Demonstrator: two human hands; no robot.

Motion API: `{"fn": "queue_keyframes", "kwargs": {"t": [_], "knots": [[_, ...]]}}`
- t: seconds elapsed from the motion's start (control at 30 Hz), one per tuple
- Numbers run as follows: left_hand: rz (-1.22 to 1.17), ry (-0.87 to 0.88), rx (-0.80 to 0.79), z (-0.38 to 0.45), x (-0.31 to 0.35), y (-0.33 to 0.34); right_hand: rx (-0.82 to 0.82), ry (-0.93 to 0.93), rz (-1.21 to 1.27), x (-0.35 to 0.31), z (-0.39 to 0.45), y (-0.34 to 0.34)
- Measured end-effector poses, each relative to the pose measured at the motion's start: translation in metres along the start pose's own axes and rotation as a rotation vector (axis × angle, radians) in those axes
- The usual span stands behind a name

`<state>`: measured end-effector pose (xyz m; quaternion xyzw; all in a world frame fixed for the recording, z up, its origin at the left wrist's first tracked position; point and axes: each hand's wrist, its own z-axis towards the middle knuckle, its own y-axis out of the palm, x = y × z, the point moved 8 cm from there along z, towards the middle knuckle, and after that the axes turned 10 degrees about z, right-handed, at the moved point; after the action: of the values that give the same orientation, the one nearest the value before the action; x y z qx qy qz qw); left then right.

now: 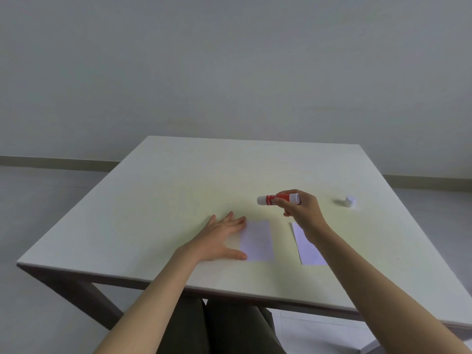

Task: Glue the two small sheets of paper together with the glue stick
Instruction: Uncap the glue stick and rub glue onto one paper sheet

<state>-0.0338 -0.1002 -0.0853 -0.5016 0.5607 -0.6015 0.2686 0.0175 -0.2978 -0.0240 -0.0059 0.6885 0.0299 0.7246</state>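
Two small white sheets of paper lie side by side on the pale table. The left sheet has my left hand spread flat against its left edge, thumb and fingertips touching it. My right forearm covers part of the right sheet. Above and between the sheets, my right hand holds a red and white glue stick roughly level in the air, its uncapped end pointing left.
The glue stick's white cap stands on the table to the right of my right hand. The table's near edge runs just above my lap. Grey floor surrounds the table and a plain wall stands behind it.
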Motion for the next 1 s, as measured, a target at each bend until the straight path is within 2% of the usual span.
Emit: {"fn": "queue_keyframes", "kwargs": {"t": [0.2, 0.33, 0.47, 0.8, 1.0], "knots": [[-0.003, -0.012, -0.022, 0.008, -0.005, -0.004, -0.024, 0.035, -0.065, 0.010, -0.002, 0.011], [-0.057, -0.034, -0.007, 0.011, -0.011, -0.006, 0.049, 0.072, -0.081, 0.020, 0.000, 0.014], [-0.101, -0.035, -0.002, 0.011, -0.014, -0.003, 0.091, 0.009, -0.128, 0.015, 0.001, 0.021], [-0.055, -0.037, -0.011, 0.011, -0.014, -0.004, -0.030, -0.120, -0.355, 0.011, 0.004, 0.070], [-0.027, -0.025, -0.007, 0.012, -0.012, -0.005, -0.027, -0.144, -0.411, 0.014, 0.005, 0.074]]}}
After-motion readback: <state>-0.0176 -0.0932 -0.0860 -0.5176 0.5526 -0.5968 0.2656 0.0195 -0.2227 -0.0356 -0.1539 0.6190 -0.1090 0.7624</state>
